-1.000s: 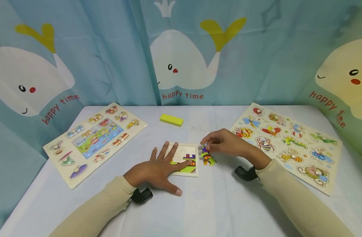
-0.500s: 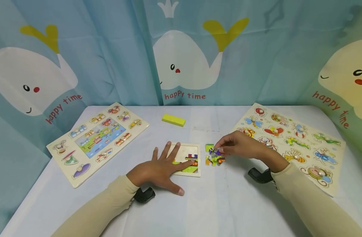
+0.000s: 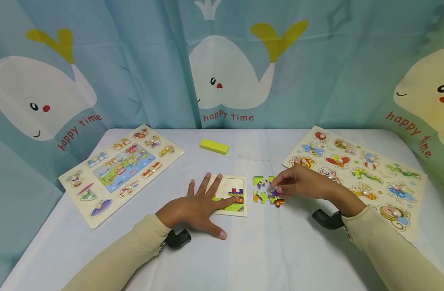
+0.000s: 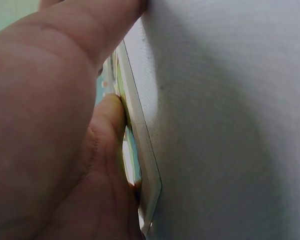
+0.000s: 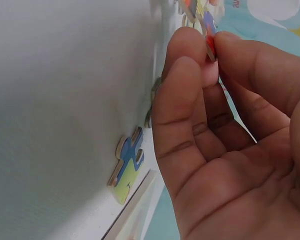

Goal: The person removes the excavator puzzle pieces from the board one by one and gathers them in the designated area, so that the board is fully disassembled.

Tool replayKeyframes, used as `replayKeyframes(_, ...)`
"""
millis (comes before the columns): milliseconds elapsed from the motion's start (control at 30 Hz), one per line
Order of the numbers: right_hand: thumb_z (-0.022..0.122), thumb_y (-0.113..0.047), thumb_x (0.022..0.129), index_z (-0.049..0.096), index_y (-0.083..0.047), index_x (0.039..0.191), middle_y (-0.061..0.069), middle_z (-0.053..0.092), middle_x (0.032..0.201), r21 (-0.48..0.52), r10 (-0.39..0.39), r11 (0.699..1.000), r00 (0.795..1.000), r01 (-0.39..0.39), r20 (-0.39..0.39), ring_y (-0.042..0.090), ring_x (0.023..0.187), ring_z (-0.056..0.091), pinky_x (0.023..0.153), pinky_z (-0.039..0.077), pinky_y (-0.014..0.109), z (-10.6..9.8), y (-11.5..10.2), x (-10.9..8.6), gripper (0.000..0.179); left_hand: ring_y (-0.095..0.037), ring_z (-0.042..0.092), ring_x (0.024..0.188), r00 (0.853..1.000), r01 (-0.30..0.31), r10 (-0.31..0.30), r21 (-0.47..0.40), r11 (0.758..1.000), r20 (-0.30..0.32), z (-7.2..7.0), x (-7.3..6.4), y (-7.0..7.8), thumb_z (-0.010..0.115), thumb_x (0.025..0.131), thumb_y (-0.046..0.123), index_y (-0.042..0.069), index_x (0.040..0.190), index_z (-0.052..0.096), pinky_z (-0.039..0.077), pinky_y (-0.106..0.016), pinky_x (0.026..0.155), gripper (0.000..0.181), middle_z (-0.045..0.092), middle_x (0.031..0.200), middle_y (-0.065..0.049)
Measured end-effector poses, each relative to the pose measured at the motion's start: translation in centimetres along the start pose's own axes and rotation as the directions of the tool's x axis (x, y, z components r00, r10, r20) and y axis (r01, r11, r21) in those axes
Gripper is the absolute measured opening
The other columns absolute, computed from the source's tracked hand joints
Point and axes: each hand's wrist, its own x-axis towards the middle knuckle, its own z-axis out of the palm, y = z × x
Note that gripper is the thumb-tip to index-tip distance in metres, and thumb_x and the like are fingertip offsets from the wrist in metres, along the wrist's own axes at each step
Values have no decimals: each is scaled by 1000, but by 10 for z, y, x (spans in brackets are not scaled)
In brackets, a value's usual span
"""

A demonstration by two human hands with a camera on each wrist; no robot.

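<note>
My left hand (image 3: 196,210) lies spread over a small square wooden puzzle tray (image 3: 245,194), fingers straight across its left side. A few coloured pieces sit in the tray's lower right; the left part is hidden under the hand. In the left wrist view, fingers rest along the tray's edge (image 4: 140,127). Just right of the tray, my right hand (image 3: 309,186) pinches a jigsaw piece (image 5: 209,40) with red and blue on it between thumb and fingertips. Around those fingertips are loose jigsaw pieces, including a green one (image 3: 257,180) and an orange-and-green one (image 3: 259,197).
A yellow block (image 3: 214,147) lies behind the tray. At the left stands a large knob puzzle board (image 3: 138,194) with vehicle pictures; at the right, an insect knob puzzle board (image 3: 374,194) reaches under the right forearm. A whale-print curtain (image 3: 152,81) hangs behind the table.
My right hand has moved right, away from the tray, and the clustered jigsaw pieces now lie more spread out, with gaps between them. The left hand stays on the tray.
</note>
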Motion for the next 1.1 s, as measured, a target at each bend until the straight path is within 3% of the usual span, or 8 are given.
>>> replayKeyframes(233, 67, -3, 90, 72, -1, 103, 9, 69, 106, -35, -11, 999, 1000, 10, -19, 14, 82, 60, 69, 51, 26, 1, 1, 1, 14, -35, -25, 141, 1000, -2, 2, 5, 1000, -3, 0, 1, -1, 68, 74, 71, 46, 152, 24, -7, -68, 105, 93, -19, 160, -8)
replayKeyframes(467, 64, 1, 90, 71, 2, 102, 6, 70, 90, -50, 21, 999, 1000, -22, -23, 15, 66, 58, 59, 49, 27, 2, 2, 3, 14, -35, -27, 141, 1000, 0, 0, 7, 1000, -9, 0, 1, -2, 67, 74, 71, 47, 152, 22, -8, -67, 105, 93, -21, 160, -8)
replayKeyframes(667, 68, -1, 88, 73, -5, 98, 4, 70, 101, -165, -21, 986, 998, 10, -66, 13, 75, 54, 64, 46, 24, 4, 0, 3, 11, -34, -28, 140, 1000, 3, -3, -4, 1000, -1, -1, -1, -1, 68, 74, 71, 46, 152, 22, -9, -67, 105, 94, -22, 159, -7)
replayKeyframes(867, 69, 1, 87, 73, -7, 95, 1, 69, 98, -246, -41, 969, 994, 15, -99, 14, 78, 53, 65, 46, 24, 8, -2, -2, 12, -33, -28, 140, 1000, -10, 10, -4, 1000, 7, 0, 0, 0, 67, 74, 71, 46, 152, 23, -10, -67, 105, 93, -21, 160, -6)
replayKeyframes(1100, 67, 1, 88, 73, -7, 99, 2, 70, 101, -274, -86, 961, 985, 43, -146, 15, 82, 54, 68, 45, 26, 8, -6, 2, 15, -34, -27, 141, 1000, -1, 1, 7, 1000, 5, 1, 0, 0, 67, 74, 72, 47, 152, 22, -8, -67, 105, 94, -20, 160, -7)
